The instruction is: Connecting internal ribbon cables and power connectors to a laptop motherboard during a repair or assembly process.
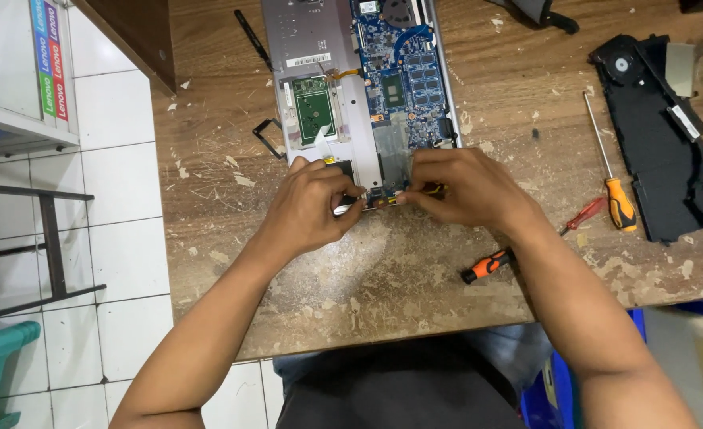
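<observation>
An opened silver laptop base (pixel 320 36) lies on a worn wooden table (pixel 415 262), its blue motherboard (pixel 403 71) and a small green board (pixel 314 107) exposed. Both hands work at the laptop's near edge. My left hand (pixel 312 206) pinches a small metal part at that edge. My right hand (pixel 463 187) grips a small yellow-and-black tool whose tip meets the same spot. What lies under the fingers is hidden.
An orange-handled screwdriver (pixel 615 179) and a small red one (pixel 582 214) lie to the right, and an orange-black handle (pixel 486 264) sits nearer me. A black plastic laptop part (pixel 657 135) rests at far right. A small black bracket (pixel 266 137) lies left of the laptop. White tiled floor shows at left.
</observation>
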